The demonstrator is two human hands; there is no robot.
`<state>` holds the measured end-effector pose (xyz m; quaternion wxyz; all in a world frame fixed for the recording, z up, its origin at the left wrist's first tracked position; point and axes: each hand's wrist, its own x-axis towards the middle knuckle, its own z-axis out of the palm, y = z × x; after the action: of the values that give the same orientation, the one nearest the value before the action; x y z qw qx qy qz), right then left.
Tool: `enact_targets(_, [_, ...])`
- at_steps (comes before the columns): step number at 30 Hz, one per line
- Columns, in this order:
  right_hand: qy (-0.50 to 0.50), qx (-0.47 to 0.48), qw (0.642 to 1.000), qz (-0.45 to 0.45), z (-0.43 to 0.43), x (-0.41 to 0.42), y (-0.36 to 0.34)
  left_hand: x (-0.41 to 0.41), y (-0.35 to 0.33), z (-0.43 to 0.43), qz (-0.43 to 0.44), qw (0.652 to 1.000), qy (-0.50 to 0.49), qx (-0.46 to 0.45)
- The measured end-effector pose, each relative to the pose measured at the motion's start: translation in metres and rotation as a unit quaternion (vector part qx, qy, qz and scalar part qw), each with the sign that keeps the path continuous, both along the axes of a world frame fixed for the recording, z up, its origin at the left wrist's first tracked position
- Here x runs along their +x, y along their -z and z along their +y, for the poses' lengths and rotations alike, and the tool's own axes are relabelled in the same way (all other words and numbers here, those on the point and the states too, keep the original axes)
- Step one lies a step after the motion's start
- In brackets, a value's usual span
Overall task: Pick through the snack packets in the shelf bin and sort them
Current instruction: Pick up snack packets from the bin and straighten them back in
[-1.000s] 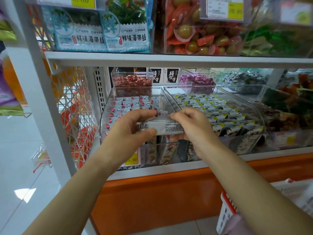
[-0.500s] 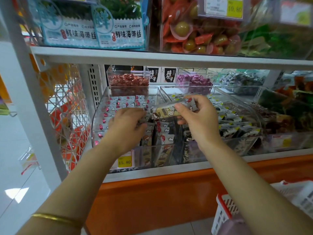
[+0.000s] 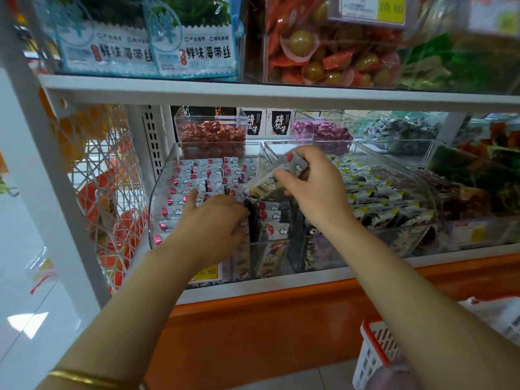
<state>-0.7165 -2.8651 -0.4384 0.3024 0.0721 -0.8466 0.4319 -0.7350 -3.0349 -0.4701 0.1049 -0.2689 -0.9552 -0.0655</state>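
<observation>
Right fingers (image 3: 281, 175) pinch a snack packet (image 3: 264, 184) above the bin (image 3: 158, 209); left fingers (image 3: 238, 213) among packets (image 3: 197, 175), grip unclear.

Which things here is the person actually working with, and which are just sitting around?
In the job: left hand, among the red-marked packets in the clear bin; right hand, holding the lifted packets.
Just there: seaweed bags, purple-wrapped sweets, floor basket.

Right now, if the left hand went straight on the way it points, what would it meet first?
Probably the red-marked packets in the clear bin, just beyond the left hand; depth unclear.
</observation>
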Motion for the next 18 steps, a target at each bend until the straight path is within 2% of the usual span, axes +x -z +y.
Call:
enact_targets(5, [-0.027,0.174,0.984,-0.015,-0.019,-0.02,-0.004,0.01,-0.001,-0.008,-0.013,0.998,0.026,0.048])
enact_targets(9, [-0.045,0.308,0.947,-0.083,-0.031,-0.031,0.003,0.016,-0.003,-0.012,-0.017,0.992,0.062,0.109])
enact_targets(11, [-0.038,0.353,0.929,-0.104,-0.033,-0.035,0.004,0.018,-0.008,-0.016,-0.056,0.983,0.073,0.162])
enact_targets(13, [-0.045,0.386,0.913,-0.122,-0.034,-0.036,0.004,0.02,-0.013,-0.021,-0.089,0.97,0.063,0.215])
enact_targets(16, [-0.058,0.464,0.868,-0.166,-0.037,-0.036,0.005,0.018,-0.019,-0.031,-0.08,0.96,0.008,0.266])
enact_targets(18, [-0.065,0.472,0.857,-0.194,-0.036,-0.037,0.004,0.017,-0.019,-0.036,-0.071,0.958,-0.026,0.277])
